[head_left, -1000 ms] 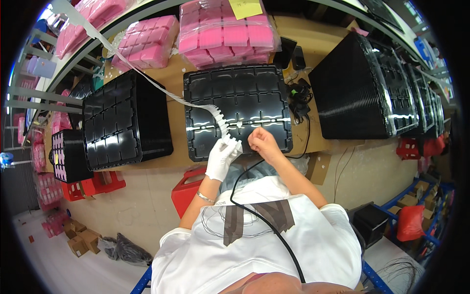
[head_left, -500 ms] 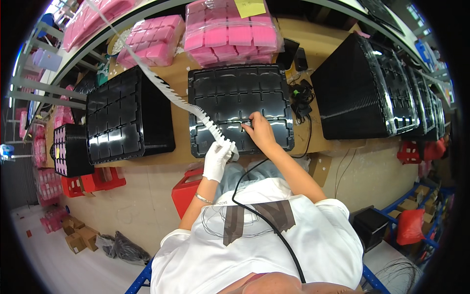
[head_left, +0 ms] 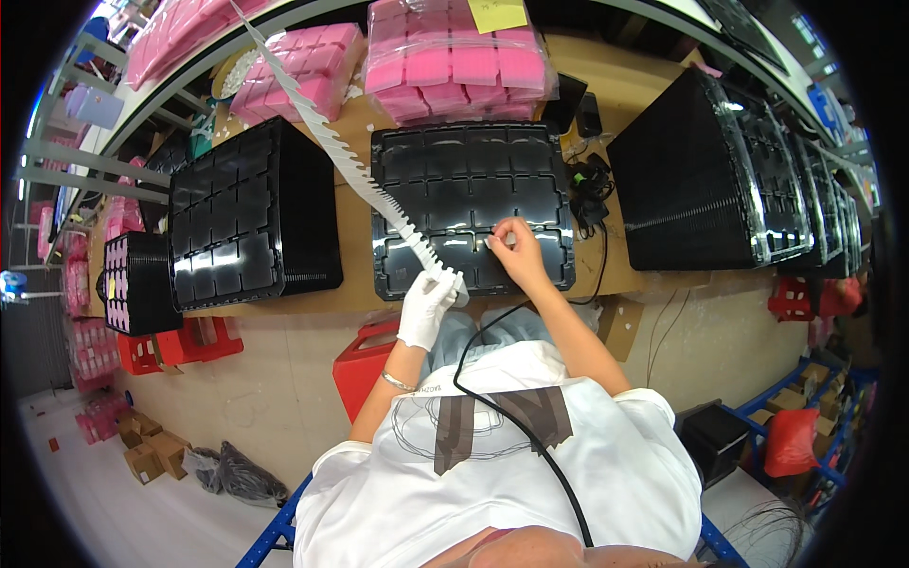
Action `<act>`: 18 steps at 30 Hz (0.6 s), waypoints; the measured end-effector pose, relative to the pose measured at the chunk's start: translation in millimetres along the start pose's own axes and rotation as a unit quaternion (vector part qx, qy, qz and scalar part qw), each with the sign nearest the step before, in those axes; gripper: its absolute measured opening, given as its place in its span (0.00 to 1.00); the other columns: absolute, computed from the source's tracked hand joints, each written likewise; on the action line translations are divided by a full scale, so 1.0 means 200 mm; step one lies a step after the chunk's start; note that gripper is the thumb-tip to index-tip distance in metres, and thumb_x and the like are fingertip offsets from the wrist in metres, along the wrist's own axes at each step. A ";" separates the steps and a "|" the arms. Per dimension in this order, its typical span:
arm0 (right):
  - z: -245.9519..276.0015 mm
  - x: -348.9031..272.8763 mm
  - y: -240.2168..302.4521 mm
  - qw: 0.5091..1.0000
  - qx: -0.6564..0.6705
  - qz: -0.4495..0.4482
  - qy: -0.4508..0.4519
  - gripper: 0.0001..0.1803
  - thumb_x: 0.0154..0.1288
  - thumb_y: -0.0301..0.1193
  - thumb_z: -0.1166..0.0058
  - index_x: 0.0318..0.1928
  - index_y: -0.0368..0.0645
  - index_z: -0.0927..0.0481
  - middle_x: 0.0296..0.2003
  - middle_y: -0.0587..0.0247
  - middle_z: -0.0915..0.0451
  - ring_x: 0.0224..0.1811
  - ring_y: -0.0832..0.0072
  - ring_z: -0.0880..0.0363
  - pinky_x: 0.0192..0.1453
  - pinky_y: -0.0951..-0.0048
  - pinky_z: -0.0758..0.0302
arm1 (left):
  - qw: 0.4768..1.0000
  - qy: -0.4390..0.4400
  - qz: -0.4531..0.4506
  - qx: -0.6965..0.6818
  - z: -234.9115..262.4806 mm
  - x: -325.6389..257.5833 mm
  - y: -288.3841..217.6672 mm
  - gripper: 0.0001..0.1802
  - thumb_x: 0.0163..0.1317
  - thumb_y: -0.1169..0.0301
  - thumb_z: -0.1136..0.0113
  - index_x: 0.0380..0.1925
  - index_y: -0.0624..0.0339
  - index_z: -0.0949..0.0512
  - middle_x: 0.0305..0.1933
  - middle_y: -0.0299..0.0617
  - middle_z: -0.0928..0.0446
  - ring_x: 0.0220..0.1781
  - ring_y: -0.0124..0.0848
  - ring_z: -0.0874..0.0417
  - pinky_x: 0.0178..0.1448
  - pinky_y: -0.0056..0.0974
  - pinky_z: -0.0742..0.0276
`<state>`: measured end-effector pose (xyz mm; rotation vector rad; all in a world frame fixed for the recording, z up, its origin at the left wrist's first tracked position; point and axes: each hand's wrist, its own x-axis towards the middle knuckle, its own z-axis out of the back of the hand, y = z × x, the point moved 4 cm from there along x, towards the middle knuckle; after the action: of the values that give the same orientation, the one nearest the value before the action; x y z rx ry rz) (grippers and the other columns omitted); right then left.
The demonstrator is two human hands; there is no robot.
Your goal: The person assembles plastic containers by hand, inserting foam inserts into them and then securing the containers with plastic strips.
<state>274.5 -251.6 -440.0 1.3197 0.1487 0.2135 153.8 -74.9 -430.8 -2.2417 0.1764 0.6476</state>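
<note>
My left hand [head_left: 428,309], in a white glove, grips the near end of a long white strip [head_left: 352,170] with many small tabs along its edge. The strip rises away to the upper left over the tray. In front of me lies a black plastic tray [head_left: 473,175] with moulded compartments. My bare right hand [head_left: 519,254] is over its near right part, thumb and forefinger pinched together. A small pale piece seems to be at the fingertips, too small to name.
Tall stacks of black trays stand left [head_left: 227,213] and right [head_left: 677,180]. Wrapped pink foam blocks [head_left: 454,66] lie behind the tray. A black cable bundle [head_left: 589,185] rests beside it. A red stool [head_left: 365,364] stands below the table edge, left of my legs.
My right hand's fingers have drawn closer together, and the hand lies slightly further right in view. The white strip has swung and hangs straighter. My left hand keeps its grip.
</note>
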 end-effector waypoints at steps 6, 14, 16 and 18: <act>-0.02 -0.20 0.11 0.885 0.401 -0.204 0.121 0.04 0.65 0.24 0.43 0.40 0.41 0.23 0.38 0.66 0.19 0.33 0.83 0.25 0.39 0.81 0.30 | 0.999 0.033 0.035 -0.015 -0.07 0.01 0.00 0.10 0.68 0.74 0.39 0.48 0.60 0.24 0.43 0.37 0.21 0.39 0.24 0.21 0.46 0.31 0.23; -0.01 -0.32 0.13 0.973 0.185 -0.125 0.064 0.04 0.63 0.24 0.35 0.38 0.40 0.18 0.28 0.77 0.23 0.28 0.89 0.31 0.33 0.84 0.34 | 0.996 0.050 0.073 0.015 -0.16 0.05 0.05 0.11 0.71 0.71 0.42 0.49 0.62 0.24 0.44 0.39 0.21 0.38 0.25 0.21 0.44 0.31 0.23; 0.03 -0.35 0.16 0.986 0.123 -0.106 0.028 0.04 0.62 0.24 0.34 0.34 0.40 0.17 0.26 0.76 0.24 0.26 0.88 0.31 0.31 0.84 0.34 | 0.995 0.037 0.083 0.033 -0.17 0.07 0.08 0.11 0.71 0.71 0.41 0.49 0.62 0.24 0.43 0.38 0.21 0.38 0.24 0.21 0.44 0.30 0.23; 0.08 -0.39 0.25 0.997 -0.026 0.075 -0.026 0.05 0.60 0.24 0.33 0.31 0.37 0.18 0.25 0.72 0.24 0.24 0.85 0.31 0.29 0.81 0.34 | 0.997 0.041 0.067 0.013 -0.18 0.08 0.11 0.10 0.71 0.70 0.41 0.49 0.61 0.23 0.42 0.37 0.20 0.37 0.23 0.21 0.42 0.28 0.23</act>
<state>198.5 -273.3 -389.3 1.2840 0.0008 0.3079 175.2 -114.0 -433.8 -2.2468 0.3766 0.6218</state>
